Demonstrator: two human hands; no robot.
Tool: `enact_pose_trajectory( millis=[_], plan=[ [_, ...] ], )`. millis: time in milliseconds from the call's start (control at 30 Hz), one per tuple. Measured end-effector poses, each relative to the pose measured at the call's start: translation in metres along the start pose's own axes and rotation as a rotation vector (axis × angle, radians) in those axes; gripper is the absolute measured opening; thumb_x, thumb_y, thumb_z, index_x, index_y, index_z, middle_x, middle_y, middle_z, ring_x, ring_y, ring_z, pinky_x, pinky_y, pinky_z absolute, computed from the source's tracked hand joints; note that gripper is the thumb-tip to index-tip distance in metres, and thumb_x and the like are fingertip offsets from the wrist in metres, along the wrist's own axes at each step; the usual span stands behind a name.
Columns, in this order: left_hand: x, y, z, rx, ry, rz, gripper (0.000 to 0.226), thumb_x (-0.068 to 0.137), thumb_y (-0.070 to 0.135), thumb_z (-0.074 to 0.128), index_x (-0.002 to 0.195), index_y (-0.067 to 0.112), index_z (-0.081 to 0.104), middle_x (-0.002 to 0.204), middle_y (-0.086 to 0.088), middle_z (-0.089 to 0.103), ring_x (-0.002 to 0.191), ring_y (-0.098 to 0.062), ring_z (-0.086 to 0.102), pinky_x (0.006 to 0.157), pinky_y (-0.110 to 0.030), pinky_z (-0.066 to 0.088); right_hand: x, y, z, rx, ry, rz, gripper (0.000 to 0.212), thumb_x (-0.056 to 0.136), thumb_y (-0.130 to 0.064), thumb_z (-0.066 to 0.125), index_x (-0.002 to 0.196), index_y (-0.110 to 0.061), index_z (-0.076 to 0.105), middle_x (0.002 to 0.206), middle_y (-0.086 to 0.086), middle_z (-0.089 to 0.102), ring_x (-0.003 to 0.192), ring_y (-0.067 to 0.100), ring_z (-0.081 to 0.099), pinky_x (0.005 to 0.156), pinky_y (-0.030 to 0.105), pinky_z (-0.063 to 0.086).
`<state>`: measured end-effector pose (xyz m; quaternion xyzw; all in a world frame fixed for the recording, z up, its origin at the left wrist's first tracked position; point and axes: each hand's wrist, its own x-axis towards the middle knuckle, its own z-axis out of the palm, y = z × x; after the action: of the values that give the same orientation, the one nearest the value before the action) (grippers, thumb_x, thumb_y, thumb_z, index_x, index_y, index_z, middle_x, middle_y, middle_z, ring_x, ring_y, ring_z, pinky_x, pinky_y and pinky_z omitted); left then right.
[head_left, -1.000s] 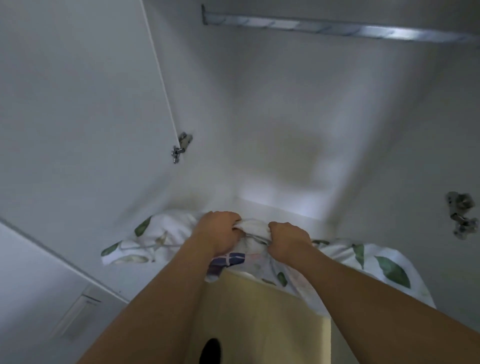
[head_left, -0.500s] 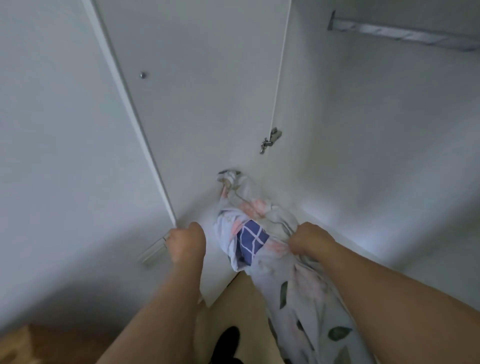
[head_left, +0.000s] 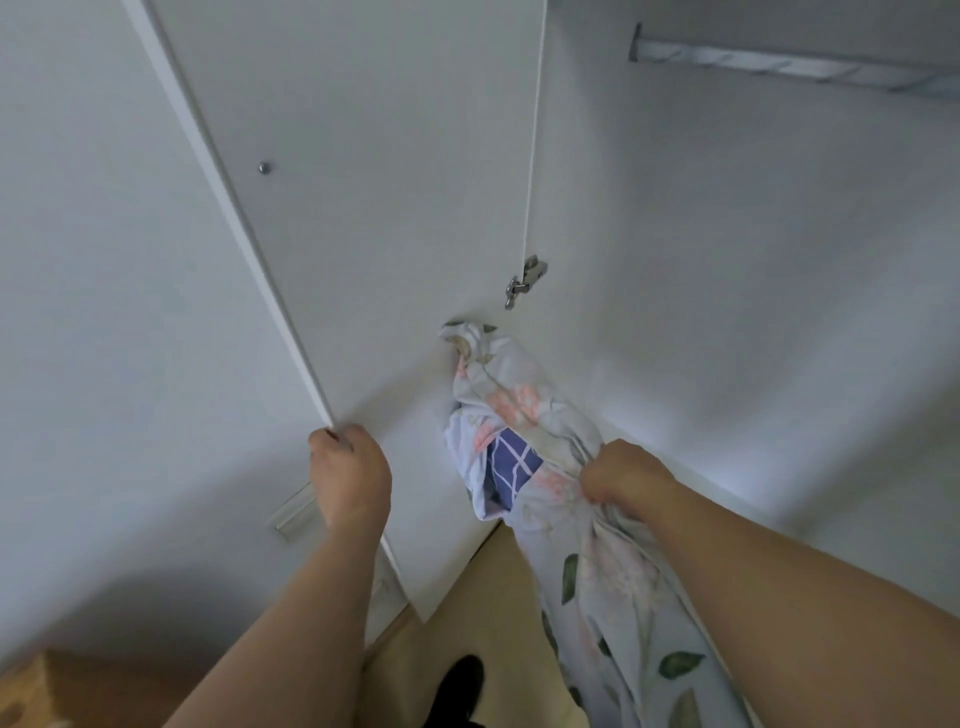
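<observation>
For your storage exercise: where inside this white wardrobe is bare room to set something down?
Bare: the white wardrobe floor right of the bunched floral fabric sheet. Crowded: the left corner under the metal hinge, filled by that sheet.

The fingers of the right hand (head_left: 621, 480) are buried in the cloth (head_left: 519, 415), whose lower end runs off the bottom edge. The fingertips of the left hand (head_left: 350, 470) are hidden behind the edge of the door (head_left: 363, 208), and its wrist covers part of the handle (head_left: 293, 512). The rail (head_left: 779, 65) is cut off at the right, the shoe (head_left: 460, 686) at the bottom and the box (head_left: 26, 691) at the corner.
</observation>
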<state>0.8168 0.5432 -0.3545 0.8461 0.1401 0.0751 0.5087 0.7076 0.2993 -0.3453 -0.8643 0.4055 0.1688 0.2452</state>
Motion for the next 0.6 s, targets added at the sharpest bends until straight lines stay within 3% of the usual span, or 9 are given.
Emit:
enact_pose_trajectory(
  millis=[200, 367, 500, 600],
  plan=[
    [-0.038, -0.016, 0.001, 0.169, -0.052, 0.282, 0.040, 0.099, 0.044, 0.038, 0.078, 0.010, 0.041, 0.071, -0.009, 0.054, 0.068, -0.031, 0.050, 0.061, -0.037, 0.035, 0.007, 0.024, -0.001, 0.047, 0.016, 0.014, 0.028, 0.081, -0.021, 0.056, 0.105, -0.007, 0.060, 0.100, 0.009, 0.061, 0.095, 0.029, 0.063, 0.085, 0.034, 0.053],
    [-0.074, -0.005, 0.013, 0.392, -0.308, 0.469, 0.048, 0.097, 0.050, 0.039, 0.067, 0.013, 0.048, 0.056, 0.003, 0.050, 0.060, -0.027, 0.055, 0.056, -0.031, 0.034, 0.011, 0.042, 0.000, 0.048, 0.007, 0.029, 0.020, 0.081, -0.021, 0.057, 0.097, -0.009, 0.057, 0.098, 0.009, 0.061, 0.088, 0.027, 0.060, 0.078, 0.031, 0.049],
    [-0.092, 0.002, 0.042, 0.455, -0.416, 0.826, 0.058, 0.087, 0.059, 0.035, 0.073, 0.013, 0.066, 0.084, 0.001, 0.060, 0.059, -0.023, 0.061, 0.051, -0.027, 0.044, 0.012, 0.058, -0.003, 0.082, -0.023, 0.055, 0.007, 0.080, -0.014, 0.057, 0.083, -0.008, 0.055, 0.092, 0.008, 0.060, 0.086, 0.026, 0.060, 0.070, 0.028, 0.045],
    [-0.116, 0.020, 0.068, 0.439, -0.428, 0.957, 0.057, 0.084, 0.058, 0.042, 0.067, 0.011, 0.069, 0.097, 0.003, 0.059, 0.060, -0.018, 0.060, 0.047, -0.025, 0.044, 0.010, 0.074, -0.010, 0.104, -0.026, 0.086, 0.007, 0.080, -0.013, 0.054, 0.074, -0.011, 0.052, 0.085, 0.006, 0.059, 0.084, 0.025, 0.061, 0.066, 0.026, 0.045]
  ],
)
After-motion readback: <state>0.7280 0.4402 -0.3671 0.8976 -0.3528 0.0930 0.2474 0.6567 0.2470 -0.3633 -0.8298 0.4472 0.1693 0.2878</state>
